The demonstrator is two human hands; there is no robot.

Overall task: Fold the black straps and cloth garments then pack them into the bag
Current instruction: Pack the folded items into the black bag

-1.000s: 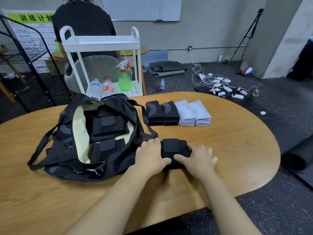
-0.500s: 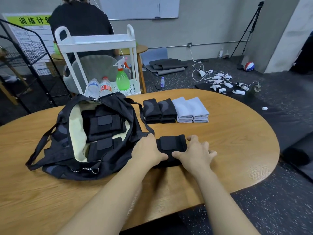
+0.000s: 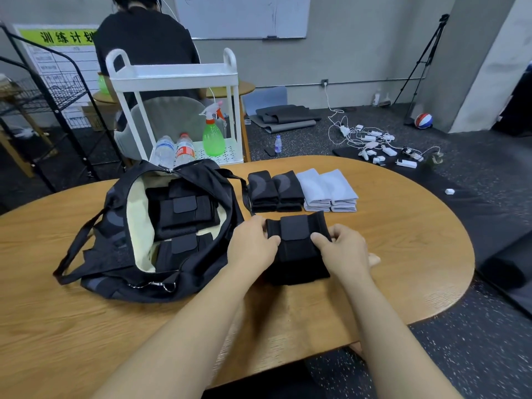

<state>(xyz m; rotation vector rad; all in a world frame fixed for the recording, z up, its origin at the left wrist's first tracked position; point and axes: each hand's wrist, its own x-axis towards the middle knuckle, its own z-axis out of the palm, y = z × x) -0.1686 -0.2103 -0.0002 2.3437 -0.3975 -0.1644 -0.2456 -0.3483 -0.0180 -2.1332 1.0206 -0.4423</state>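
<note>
A folded black strap [image 3: 296, 243] is lifted slightly off the wooden table [image 3: 403, 254] between my hands. My left hand [image 3: 253, 243] grips its left side and my right hand [image 3: 345, 249] grips its right side, thumbs on top. To the left lies the open black bag [image 3: 115, 226] with a cream lining, holding several folded black straps [image 3: 184, 208]. Behind my hands sit two folded dark cloths [image 3: 273, 191] and two folded light grey cloths [image 3: 328, 191] in a row.
A white utility cart [image 3: 175, 79] with bottles and a green spray bottle [image 3: 213, 136] stands behind the table. A person in black sits beyond it. Cables and chargers [image 3: 380, 148] lie on the floor to the right.
Both hands went from pressing flat on the strap to gripping its sides and raising it a little off the table.
</note>
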